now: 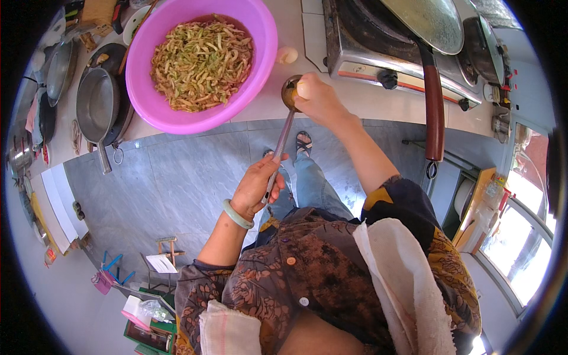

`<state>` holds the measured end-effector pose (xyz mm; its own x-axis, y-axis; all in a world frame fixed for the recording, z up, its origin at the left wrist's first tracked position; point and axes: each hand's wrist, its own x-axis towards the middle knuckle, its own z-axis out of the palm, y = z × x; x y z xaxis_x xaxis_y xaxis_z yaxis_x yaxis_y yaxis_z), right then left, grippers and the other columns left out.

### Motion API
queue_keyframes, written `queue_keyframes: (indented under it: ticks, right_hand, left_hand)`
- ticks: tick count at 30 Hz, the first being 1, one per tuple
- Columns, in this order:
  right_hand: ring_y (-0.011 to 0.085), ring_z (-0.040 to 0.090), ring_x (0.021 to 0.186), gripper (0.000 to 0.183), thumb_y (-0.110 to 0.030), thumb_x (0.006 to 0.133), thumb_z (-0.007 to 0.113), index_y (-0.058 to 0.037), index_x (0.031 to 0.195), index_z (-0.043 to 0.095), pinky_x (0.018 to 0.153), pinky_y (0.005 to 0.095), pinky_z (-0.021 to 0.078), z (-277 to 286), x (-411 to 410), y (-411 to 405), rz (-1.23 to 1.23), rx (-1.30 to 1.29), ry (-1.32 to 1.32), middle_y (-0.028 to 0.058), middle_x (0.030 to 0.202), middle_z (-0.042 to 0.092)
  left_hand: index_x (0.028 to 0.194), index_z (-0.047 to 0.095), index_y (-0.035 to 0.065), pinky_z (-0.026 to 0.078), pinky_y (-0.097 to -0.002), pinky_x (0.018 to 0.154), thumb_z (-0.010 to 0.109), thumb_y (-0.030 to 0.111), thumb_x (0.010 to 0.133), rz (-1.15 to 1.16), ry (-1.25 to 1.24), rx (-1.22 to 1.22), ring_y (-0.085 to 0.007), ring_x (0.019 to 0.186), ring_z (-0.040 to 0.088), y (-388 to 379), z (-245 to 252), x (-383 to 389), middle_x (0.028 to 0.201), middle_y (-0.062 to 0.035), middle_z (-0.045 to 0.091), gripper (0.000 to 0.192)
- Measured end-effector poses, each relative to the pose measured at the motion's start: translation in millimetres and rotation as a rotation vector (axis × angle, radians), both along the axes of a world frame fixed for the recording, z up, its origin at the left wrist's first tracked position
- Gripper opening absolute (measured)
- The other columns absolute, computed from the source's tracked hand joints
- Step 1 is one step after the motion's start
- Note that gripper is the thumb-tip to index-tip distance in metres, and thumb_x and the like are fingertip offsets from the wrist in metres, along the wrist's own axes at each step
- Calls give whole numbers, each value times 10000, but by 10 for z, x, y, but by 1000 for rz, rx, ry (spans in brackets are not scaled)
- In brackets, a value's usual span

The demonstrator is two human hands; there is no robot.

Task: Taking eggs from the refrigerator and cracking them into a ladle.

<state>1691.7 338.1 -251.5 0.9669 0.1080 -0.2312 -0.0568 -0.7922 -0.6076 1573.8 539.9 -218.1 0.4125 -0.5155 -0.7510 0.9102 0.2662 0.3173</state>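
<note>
My left hand [262, 182] is closed round the handle of a metal ladle [284, 133], whose bowl is raised near the counter's front edge. At that bowl, my right hand [317, 95] holds a pale, egg-like piece [305, 88] between the fingers, against the rim. Something yellowish shows inside the ladle bowl; what it is cannot be told. Just left of the ladle bowl stands a pink plastic basin [199, 122] holding a heap of cut green-brown vegetable strips [199, 66] in dark liquid. An eggshell piece [287, 55] lies on the counter between the basin and the stove.
A gas stove [395, 84] stands at the right, with a wok [428, 20] whose brown handle [435, 111] juts past the counter edge. Left of the basin, a small grey saucepan [97, 104] rests on a black pan, its handle overhanging. A white bowl [133, 24] sits behind.
</note>
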Motion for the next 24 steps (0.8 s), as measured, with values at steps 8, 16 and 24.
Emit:
queue_keyframes:
  ticks: [8, 16, 24]
  right_hand:
    - [192, 566, 711, 447, -211, 791, 643, -38, 1156, 451, 622, 297, 470, -150, -380, -613, -427, 691, 393, 117, 911, 600]
    - [150, 508, 704, 480, -228, 845, 594, -3, 1238, 435, 613, 257, 432, -178, -626, -822, -583, 1635, 522, 109, 929, 564]
    - [158, 557, 782, 452, -243, 854, 610, -5, 1209, 464, 680, 267, 468, -215, -772, -834, -648, 1379, 334, 115, 972, 571]
  left_hand:
    - [1195, 494, 45, 344, -208, 325, 447, 291, 954, -2, 19, 0, -84, 380, 463, -36, 17, 22, 573, -24, 539, 348]
    - [1191, 498, 30, 354, -200, 314, 449, 288, 954, 14, 35, 16, -83, 367, 468, -31, -19, 6, 571, -19, 548, 353]
    - [1175, 516, 15, 351, -195, 315, 456, 287, 952, 12, 17, 58, -80, 365, 463, -58, 52, 25, 571, -22, 545, 356]
